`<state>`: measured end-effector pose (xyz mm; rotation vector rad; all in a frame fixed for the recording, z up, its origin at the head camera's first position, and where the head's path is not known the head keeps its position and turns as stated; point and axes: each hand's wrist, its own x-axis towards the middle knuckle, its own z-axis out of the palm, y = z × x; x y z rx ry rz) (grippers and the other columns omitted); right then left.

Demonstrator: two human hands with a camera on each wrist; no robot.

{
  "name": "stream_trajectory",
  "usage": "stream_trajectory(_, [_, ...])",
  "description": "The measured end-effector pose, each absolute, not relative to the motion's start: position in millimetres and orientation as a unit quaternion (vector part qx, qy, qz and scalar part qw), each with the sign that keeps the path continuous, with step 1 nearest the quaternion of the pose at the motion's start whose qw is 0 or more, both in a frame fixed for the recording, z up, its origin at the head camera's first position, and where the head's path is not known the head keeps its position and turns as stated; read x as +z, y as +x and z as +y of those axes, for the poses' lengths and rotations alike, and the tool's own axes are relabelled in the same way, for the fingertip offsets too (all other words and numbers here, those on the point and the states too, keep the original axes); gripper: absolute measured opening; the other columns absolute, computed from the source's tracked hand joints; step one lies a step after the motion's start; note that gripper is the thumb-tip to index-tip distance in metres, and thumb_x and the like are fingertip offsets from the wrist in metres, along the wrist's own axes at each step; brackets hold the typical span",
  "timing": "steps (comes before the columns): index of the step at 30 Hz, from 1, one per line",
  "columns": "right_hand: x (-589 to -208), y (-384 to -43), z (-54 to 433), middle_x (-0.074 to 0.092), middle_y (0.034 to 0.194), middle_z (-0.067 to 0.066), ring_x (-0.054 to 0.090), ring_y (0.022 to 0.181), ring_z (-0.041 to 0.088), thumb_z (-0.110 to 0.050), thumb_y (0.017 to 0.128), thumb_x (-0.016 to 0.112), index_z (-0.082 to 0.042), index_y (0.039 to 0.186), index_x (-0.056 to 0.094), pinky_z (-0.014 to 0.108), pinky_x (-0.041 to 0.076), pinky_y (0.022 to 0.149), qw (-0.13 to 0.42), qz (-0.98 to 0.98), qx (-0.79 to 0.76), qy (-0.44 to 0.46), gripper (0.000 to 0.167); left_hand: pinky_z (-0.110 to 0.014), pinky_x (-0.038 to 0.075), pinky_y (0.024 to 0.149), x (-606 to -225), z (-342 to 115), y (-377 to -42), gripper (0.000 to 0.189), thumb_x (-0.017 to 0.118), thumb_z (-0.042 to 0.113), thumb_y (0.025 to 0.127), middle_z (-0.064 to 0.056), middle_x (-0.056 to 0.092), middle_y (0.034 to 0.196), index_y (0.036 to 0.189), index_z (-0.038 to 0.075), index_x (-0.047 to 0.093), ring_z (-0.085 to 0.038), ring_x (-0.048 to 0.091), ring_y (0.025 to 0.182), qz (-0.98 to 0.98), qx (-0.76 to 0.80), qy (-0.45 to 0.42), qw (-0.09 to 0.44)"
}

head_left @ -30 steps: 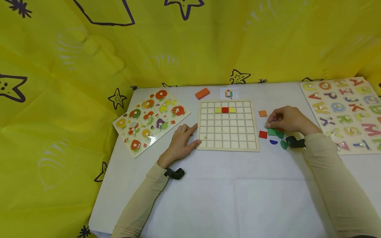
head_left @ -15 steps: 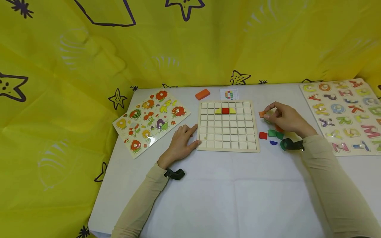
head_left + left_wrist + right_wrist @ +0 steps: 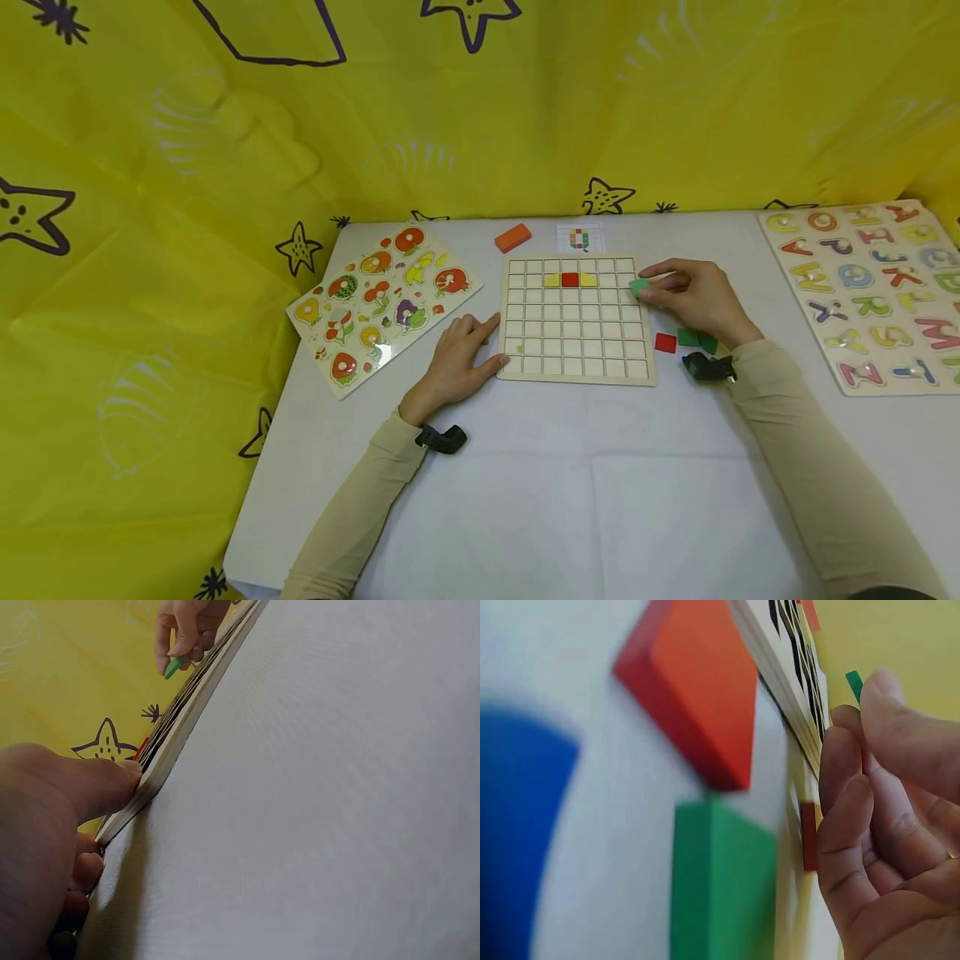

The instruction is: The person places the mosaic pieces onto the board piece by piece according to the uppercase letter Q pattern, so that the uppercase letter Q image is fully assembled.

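Note:
My right hand (image 3: 697, 300) pinches a small green tile (image 3: 639, 287) between thumb and fingertips, at the right rim of a wooden grid board (image 3: 577, 380). In the right wrist view the same green tile (image 3: 853, 686) sticks out past the thumb. On the board, a red square (image 3: 570, 280) lies between two yellow pieces (image 3: 552, 281) in an upper row. My left hand (image 3: 453, 358) touches the board's left edge with index finger and thumb; the left wrist view shows the thumb (image 3: 112, 784) on that edge.
Right of the board lie a red square tile (image 3: 665, 342), green tiles (image 3: 687, 337) and a blue piece (image 3: 521, 817). Behind it are an orange block (image 3: 513, 238) and a pattern card (image 3: 580, 238). A fruit puzzle (image 3: 382, 304) lies left, a letter puzzle (image 3: 862, 292) right.
My right hand has moved left and away from the loose tiles, over the orange tile, to the board's right rim with the green tile. The left hand has stayed in place.

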<state>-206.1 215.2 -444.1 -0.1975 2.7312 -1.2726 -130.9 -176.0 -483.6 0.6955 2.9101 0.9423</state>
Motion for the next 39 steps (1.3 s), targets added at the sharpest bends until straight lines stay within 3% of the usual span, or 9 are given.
stream_trajectory(7, [-445.0, -207.8, 199.9, 0.08, 0.106, 0.019, 0.063, 0.079, -0.009, -0.025, 0.096, 0.081, -0.003, 0.127, 0.074, 0.013, 0.045, 0.073, 0.068, 0.899, -0.425, -0.078, 0.038, -0.034, 0.028, 0.081, -483.6, -176.0, -130.7, 0.071, 0.074, 0.031, 0.098, -0.009, 0.051, 0.102, 0.158, 0.002, 0.048, -0.023, 0.039, 0.09, 0.928, 0.298, 0.222, 0.003])
stream_trajectory(17, [-445.7, -210.4, 184.2, 0.075, 0.105, 0.017, 0.065, 0.089, 0.025, -0.026, 0.096, 0.081, -0.003, 0.12, 0.076, 0.017, 0.048, 0.073, 0.076, 0.906, -0.403, -0.11, 0.034, -0.034, 0.028, 0.081, -483.5, -176.0, -130.9, 0.07, 0.074, 0.03, 0.098, -0.009, 0.052, 0.101, 0.157, 0.0, 0.049, -0.022, 0.038, 0.088, 0.929, 0.294, 0.224, -0.011])
stream_trajectory(39, [-441.0, -218.9, 160.6, 0.074, 0.098, 0.013, 0.063, 0.087, 0.024, -0.023, 0.092, 0.085, -0.003, 0.113, 0.08, 0.021, 0.047, 0.074, 0.092, 0.907, -0.389, -0.128, 0.03, -0.034, 0.028, 0.081, -483.4, -175.5, -131.6, 0.07, 0.073, 0.031, 0.099, -0.009, 0.051, 0.101, 0.157, 0.001, 0.049, -0.023, 0.038, 0.089, 0.93, 0.295, 0.219, -0.002])
